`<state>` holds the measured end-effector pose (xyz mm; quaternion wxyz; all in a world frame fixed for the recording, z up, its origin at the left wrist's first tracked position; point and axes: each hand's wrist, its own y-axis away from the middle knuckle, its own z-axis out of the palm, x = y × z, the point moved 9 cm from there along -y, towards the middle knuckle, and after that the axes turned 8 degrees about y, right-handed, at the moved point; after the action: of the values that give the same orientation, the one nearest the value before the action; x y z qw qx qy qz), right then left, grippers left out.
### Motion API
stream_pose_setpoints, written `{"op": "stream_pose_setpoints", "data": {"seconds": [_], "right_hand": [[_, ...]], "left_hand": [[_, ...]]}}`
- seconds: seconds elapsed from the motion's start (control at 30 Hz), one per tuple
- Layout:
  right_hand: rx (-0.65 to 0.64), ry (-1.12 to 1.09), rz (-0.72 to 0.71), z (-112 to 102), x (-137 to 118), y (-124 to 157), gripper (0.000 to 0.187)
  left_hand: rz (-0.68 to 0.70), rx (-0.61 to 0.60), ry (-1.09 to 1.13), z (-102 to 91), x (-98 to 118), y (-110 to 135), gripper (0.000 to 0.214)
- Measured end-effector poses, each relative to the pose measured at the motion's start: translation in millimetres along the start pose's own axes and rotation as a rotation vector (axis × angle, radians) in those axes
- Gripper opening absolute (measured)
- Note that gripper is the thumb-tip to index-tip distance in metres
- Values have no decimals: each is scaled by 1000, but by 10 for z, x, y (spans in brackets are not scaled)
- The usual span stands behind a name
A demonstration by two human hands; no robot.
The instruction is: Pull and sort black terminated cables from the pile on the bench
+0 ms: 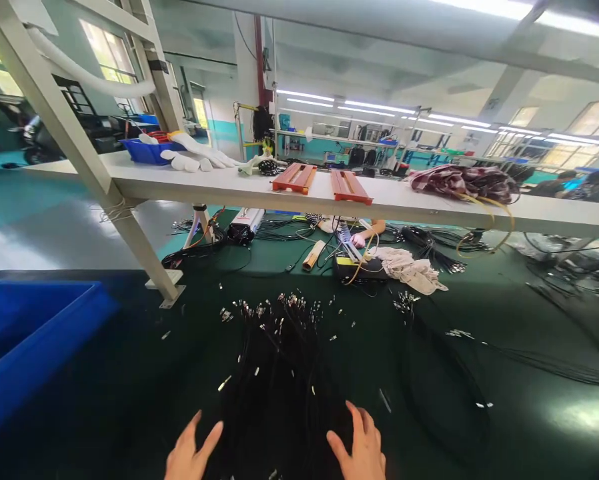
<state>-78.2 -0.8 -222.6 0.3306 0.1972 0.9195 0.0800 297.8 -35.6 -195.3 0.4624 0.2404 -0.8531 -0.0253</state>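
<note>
Both hands, left hand (192, 453) and right hand (360, 445), rest spread wide and empty at the bench's (129, 373) near edge, flanking the wire bundle (279, 373); wires appear unsorted, handling not yet begun.

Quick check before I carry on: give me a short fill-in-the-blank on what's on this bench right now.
1. Both hands, left hand and right hand, are open beside a bundle of ____ wires.
2. The bin left of the wires is ____.
3. Two ____ trays lie on the shelf above the green table.

Missing words: black; blue; orange
</note>
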Motion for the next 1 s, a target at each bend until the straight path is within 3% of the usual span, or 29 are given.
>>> {"op": "stream_pose_setpoints", "data": {"seconds": [0.17, 0.33, 0.47, 0.6, 0.7, 0.8, 0.93, 1.0], "right_hand": [[-83, -61, -56, 25, -61, -122, 69], [-169, -88, -123, 178, -109, -98, 73], [-190, -95, -159, 223, -51, -127, 54], [-133, -130, -196, 25, 30, -300, 31], [-54, -172, -187, -95, 92, -385, 23], [-35, -238, -171, -39, 93, -382, 25], [-58, -379, -117, 78, 94, -396, 54], [-71, -471, -48, 71, 164, -454, 62]], "left_hand": [[66, 3, -115, 392, 306, 260, 83], [140, 102, -277, 597, 484, 462, 90], [141, 117, -327, 511, 499, 381, 66], [87, 86, -302, 265, 442, 265, 41], [88, 165, -300, 206, 516, 321, 47], [180, 178, -241, 521, 688, 483, 61], [264, 12, -66, 1178, 831, 647, 64], [250, -7, 34, 1264, 859, 644, 53]]}}
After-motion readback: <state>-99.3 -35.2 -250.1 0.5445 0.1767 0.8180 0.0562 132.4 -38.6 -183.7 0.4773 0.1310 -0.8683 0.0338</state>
